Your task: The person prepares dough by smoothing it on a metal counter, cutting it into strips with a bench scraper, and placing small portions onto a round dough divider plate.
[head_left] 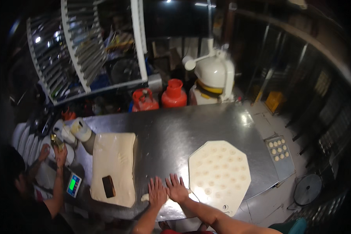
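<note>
My left hand (157,192) and my right hand (178,189) lie flat, side by side, on a thin roll of pale dough (145,197) near the front edge of the steel table. Their fingers are stretched out, and the palms hide most of the roll; its ends show past both hands. Just right of my right hand is a white eight-sided board (238,183) with rows of round marks and holes at its near end. To the left of my hands rests a large slab of dough (115,156), with a dark scraper-like block (109,187) on it.
At the left, a co-worker's hands (59,154) hold a small container beside a scale (73,185) with a lit green display. Pale jugs (81,130) stand behind them. Red gas cylinders (174,93) and a white mixer (214,74) stand beyond the steel table (163,132). A tray of dough rounds (279,150) is at the right.
</note>
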The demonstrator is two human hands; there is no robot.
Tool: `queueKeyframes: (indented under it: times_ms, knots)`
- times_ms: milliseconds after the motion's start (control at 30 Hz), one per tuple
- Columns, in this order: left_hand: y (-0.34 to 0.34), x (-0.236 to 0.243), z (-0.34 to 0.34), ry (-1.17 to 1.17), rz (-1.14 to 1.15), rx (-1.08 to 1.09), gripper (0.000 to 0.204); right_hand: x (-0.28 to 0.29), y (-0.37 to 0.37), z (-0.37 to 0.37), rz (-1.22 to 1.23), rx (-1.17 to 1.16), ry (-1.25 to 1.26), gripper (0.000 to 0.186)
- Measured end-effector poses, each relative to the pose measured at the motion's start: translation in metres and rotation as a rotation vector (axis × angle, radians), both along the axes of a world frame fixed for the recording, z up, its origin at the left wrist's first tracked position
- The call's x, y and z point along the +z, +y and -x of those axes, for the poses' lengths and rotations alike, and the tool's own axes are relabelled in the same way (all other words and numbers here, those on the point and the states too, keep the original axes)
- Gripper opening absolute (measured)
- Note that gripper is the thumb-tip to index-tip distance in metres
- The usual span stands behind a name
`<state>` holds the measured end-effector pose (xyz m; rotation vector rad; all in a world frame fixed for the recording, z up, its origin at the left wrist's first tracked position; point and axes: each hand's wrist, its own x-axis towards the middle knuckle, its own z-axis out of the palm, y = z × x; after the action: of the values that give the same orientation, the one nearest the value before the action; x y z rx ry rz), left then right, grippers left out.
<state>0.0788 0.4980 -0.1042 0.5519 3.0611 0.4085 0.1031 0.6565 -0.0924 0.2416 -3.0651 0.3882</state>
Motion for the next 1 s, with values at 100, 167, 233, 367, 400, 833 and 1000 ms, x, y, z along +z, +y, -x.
queueKeyframes:
  times_ms: [100, 167, 233, 367, 400, 833, 1000]
  knots:
    - [0.008, 0.009, 0.062, -0.001, 0.115, 0.065, 0.073, 0.013, -0.002, 0.05, 0.04, -0.03, -0.011, 0.062]
    - [0.009, 0.009, 0.064, -0.034, 0.024, 0.082, 0.069, 0.0, -0.006, 0.029, 0.014, -0.033, -0.042, 0.062]
    - [0.006, 0.017, 0.041, -0.095, 0.043, -0.012, 0.068, -0.002, -0.009, 0.01, 0.056, -0.079, -0.007, 0.06]
    - [-0.035, 0.029, -0.042, -0.163, 0.043, -0.144, 0.063, 0.033, -0.011, -0.054, 0.356, 0.08, -0.067, 0.048]
    - [-0.044, 0.029, -0.067, -0.121, 0.007, -0.179, 0.063, 0.04, -0.013, -0.075, 0.374, 0.079, -0.101, 0.047]
    - [-0.019, 0.003, 0.026, 0.028, -0.011, -0.038, 0.057, -0.009, -0.027, 0.015, 0.066, 0.05, -0.019, 0.064]
    - [-0.014, 0.01, 0.055, 0.081, -0.049, -0.037, 0.058, 0.014, -0.022, 0.051, 0.169, 0.008, 0.237, 0.055]
